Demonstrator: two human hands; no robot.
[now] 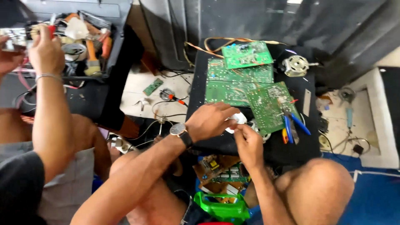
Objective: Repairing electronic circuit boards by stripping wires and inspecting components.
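My left hand [210, 121], with a wristwatch on its wrist, closes its fingers on a small white part [238, 119] over the near edge of a black box top [300, 141]. My right hand [248, 141] pinches the same white part from below. Just beyond my fingers lies a green circuit board [268, 106], with blue-handled pliers [293, 125] resting on it. More green circuit boards [239, 79] lie stacked farther back.
Another person sits at the left, one hand [46, 52] raised to a black tray of tools [89, 46]. A small motor [295, 66] sits at the far right of the box. A screwdriver [175, 98] and wires lie on the floor. A green plastic piece [221, 208] sits between my knees.
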